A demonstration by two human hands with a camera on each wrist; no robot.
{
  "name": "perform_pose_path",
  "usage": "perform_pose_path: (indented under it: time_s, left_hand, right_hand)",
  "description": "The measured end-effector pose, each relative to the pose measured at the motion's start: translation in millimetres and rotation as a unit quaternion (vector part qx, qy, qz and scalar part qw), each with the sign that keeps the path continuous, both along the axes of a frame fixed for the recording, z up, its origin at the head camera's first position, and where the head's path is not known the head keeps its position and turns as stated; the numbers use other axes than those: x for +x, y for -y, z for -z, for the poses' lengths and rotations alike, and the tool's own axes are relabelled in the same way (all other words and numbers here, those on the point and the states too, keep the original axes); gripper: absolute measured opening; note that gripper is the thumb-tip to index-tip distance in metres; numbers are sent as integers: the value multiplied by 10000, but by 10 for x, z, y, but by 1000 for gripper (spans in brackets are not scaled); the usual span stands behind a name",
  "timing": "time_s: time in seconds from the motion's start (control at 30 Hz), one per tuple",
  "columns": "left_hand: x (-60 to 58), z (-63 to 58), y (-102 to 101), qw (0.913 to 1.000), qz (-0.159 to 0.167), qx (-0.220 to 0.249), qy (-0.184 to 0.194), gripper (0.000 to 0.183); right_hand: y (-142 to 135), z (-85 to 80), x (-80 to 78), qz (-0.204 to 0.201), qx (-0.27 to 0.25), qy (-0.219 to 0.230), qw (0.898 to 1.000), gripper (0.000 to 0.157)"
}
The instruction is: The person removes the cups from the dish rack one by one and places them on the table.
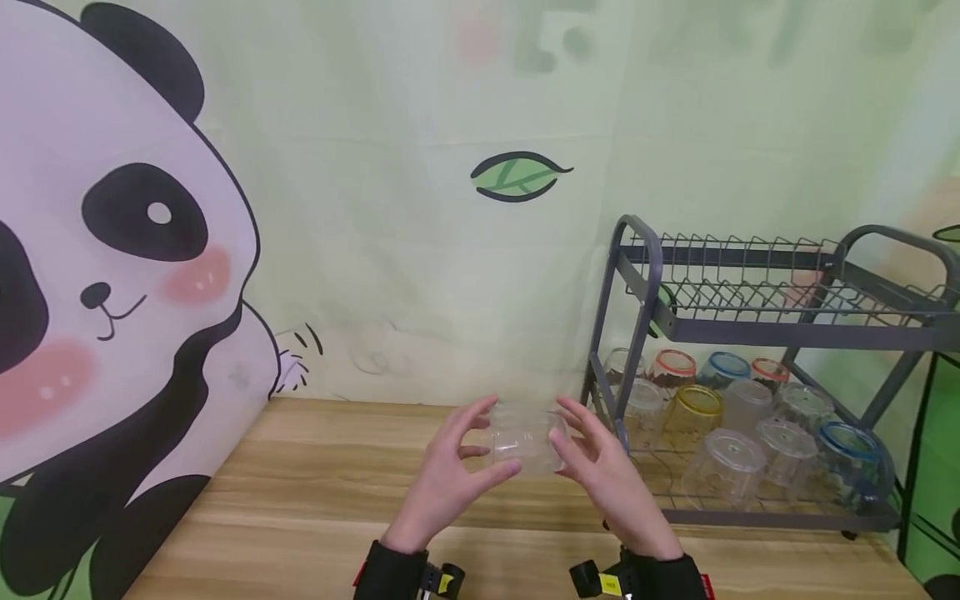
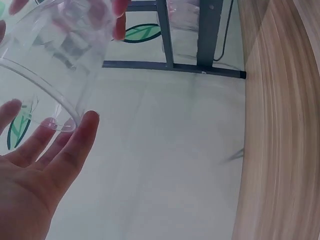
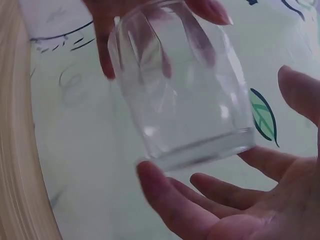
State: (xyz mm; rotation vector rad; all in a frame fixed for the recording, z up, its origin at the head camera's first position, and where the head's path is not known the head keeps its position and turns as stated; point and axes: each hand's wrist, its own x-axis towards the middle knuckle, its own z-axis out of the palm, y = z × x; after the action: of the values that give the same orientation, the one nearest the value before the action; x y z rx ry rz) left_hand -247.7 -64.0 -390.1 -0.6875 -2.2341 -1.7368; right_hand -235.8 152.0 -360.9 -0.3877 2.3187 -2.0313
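Note:
A clear drinking glass (image 1: 525,437) is held up on its side between both hands, above the wooden table. My left hand (image 1: 450,471) grips its open end, thumb in front and fingers behind; the left wrist view shows those fingertips at the rim (image 2: 75,122). At the other end, my right hand (image 1: 603,475) curves its fingers and thumb about the thick base (image 3: 205,150). In the right wrist view, one right fingertip (image 3: 147,167) meets the base edge, while the right thumb (image 3: 300,90) stands slightly off the glass side. Nothing shows inside the glass.
To the right stands a grey two-tier dish rack (image 1: 780,333). Several upside-down glasses fill its lower shelf, among them a yellow one (image 1: 693,412) and a blue-rimmed one (image 1: 851,446). A panda-print curtain (image 1: 375,250) hangs behind the wooden table (image 1: 300,500).

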Motion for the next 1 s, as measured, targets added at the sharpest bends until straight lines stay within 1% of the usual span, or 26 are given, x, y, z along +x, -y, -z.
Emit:
perform_pose_path:
  time_s: [0.1,0.2,0.27,0.37,0.53,0.63,0.77,0.83,0.93,1.0]
  left_hand:
    - [-17,13,42,9997,27,-180,-134,72]
    - [-37,41,96,9987,1,-442,-245,73]
    - [-45,62,139,9974,-41,-662,-265,74]
    - [-48,91,203,9950,-60,-978,-171,75]
    - [-44,123,305,9908,-32,-1350,29,76]
    - [-42,122,384,9858,-95,-1673,95,75]
    - [-79,110,497,9769,-213,-2123,99,76]
    - [-105,99,550,9742,-249,-2242,96,77]
    - [-144,92,630,9704,-340,-2386,139,77]
    - [-166,94,690,9680,-415,-2467,194,77]
  right_hand:
    - [-53,-2,5,-27,679,-204,9975,59]
    - [-116,-18,18,-74,1109,-247,9935,63]
    - [-164,-35,30,-120,1206,-216,9924,65]
    - [-256,-55,45,-59,1401,-181,9899,69]
    - [-402,-42,25,60,1790,-348,9832,75]
    - [-481,-41,30,94,1995,-410,9790,76]
    - [-617,-57,49,183,2436,-467,9686,81]
    - [-696,-64,54,207,2670,-545,9619,83]
    - [-820,-77,58,305,3031,-793,9492,83]
    - [-890,-95,66,371,3182,-831,9437,84]
